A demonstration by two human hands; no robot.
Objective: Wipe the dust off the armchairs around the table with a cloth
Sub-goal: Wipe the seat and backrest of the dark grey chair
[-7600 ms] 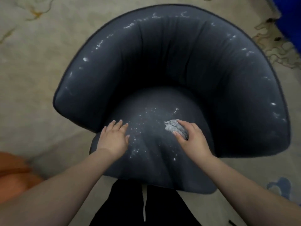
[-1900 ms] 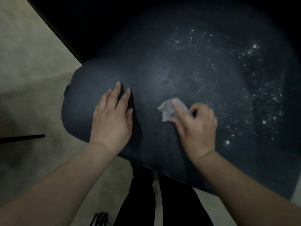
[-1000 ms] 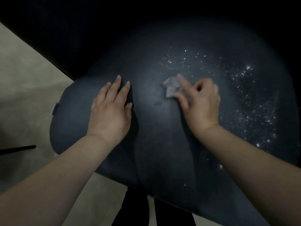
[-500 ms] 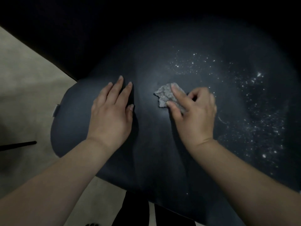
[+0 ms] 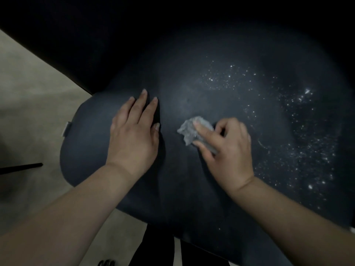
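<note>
The dark blue armchair seat cushion (image 5: 192, 189) fills most of the view. White dust specks (image 5: 299, 131) cover its right side; its left side looks plain. My right hand (image 5: 226, 150) grips a crumpled grey cloth (image 5: 189, 129) and presses it onto the middle of the cushion. To the left of the cloth, my left hand (image 5: 134, 135) rests flat on the cushion with straight fingers. The backrest above is lost in shadow.
Beige carpet (image 5: 28, 96) lies to the left of the chair. A thin black bar (image 5: 21, 167) crosses the carpet at the left edge. My dark trousers (image 5: 153, 246) show below the cushion's front edge.
Over the last second my right hand has drawn the cloth from the upper middle of the cushion down toward me. My left hand has stayed flat in place.
</note>
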